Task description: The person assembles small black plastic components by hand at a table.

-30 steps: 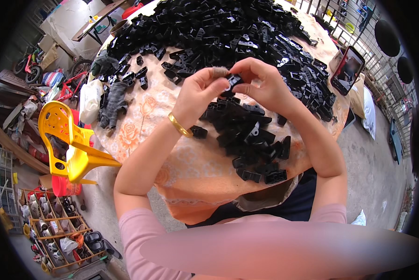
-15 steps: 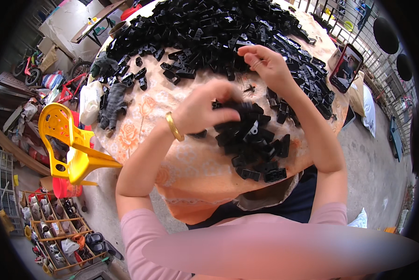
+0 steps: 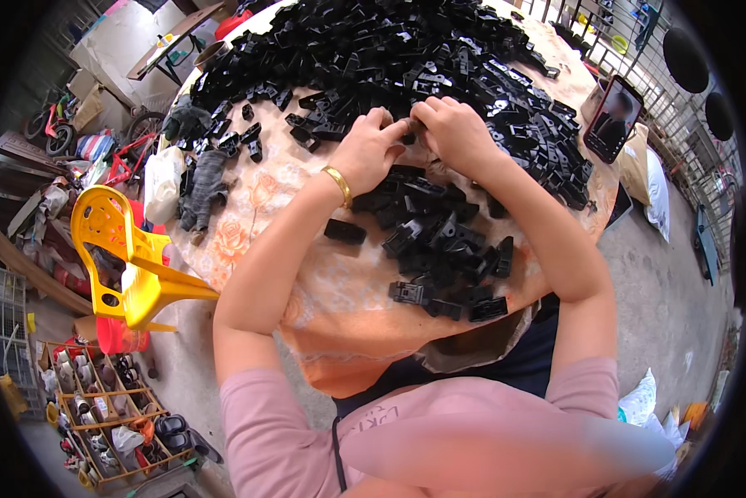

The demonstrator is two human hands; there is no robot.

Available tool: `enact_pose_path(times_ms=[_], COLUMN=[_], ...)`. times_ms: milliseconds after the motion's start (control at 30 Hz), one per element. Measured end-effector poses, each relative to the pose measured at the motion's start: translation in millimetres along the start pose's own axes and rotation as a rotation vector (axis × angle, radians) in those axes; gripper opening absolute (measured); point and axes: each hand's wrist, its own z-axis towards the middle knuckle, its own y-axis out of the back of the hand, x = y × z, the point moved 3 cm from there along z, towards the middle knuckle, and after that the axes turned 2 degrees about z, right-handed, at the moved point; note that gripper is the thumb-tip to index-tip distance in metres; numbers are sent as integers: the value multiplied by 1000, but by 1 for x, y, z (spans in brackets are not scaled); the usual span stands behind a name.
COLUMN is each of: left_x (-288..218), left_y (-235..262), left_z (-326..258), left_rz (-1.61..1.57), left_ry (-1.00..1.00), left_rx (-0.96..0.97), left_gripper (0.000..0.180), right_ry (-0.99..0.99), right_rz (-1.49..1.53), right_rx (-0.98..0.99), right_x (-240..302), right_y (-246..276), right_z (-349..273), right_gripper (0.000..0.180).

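Note:
My left hand (image 3: pixel 369 151), with a gold bangle on its wrist, and my right hand (image 3: pixel 458 135) meet fingertip to fingertip over the table. Both are closed in a pinch; whatever sits between the fingers is too small and covered to make out. Just beyond them spreads a large pile of black plastic parts (image 3: pixel 331 54). Below the hands, nearer my body, lies a smaller heap of the same black parts (image 3: pixel 447 236). One loose black part (image 3: pixel 344 231) rests to the left of that heap.
A flowered orange tablecloth (image 3: pixel 256 228) covers the table. Grey gloves (image 3: pixel 203 189) and a white bag (image 3: pixel 163 183) lie at its left edge, a phone (image 3: pixel 613 120) stands at the right. Left of the table are a yellow chair (image 3: pixel 153 290) and a shoe rack (image 3: pixel 99 411).
My left hand has moved up and right from over the near heap, my right slightly down and left, so their fingertips now meet. A loose black part now shows left of the heap.

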Motion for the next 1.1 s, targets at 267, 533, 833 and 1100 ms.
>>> enact_pose_path(times_ms=[267, 533, 833, 1100], left_x=[-11, -14, -14, -4], left_y=[-1, -2, -10, 2], left_z=[8, 24, 31, 4], left_rz=[-21, 131, 292, -908], left_ry=[92, 284, 345, 588], left_rx=[125, 82, 140, 58], left_gripper=[24, 25, 28, 31], right_ry=[17, -154, -203, -308], right_rz=[145, 546, 837, 1288], right_rx=[-237, -153, -88, 45], right_x=[-2, -5, -17, -9], right_y=[11, 31, 30, 36], right_z=[-9, -9, -10, -10], right_gripper=[7, 22, 38, 47])
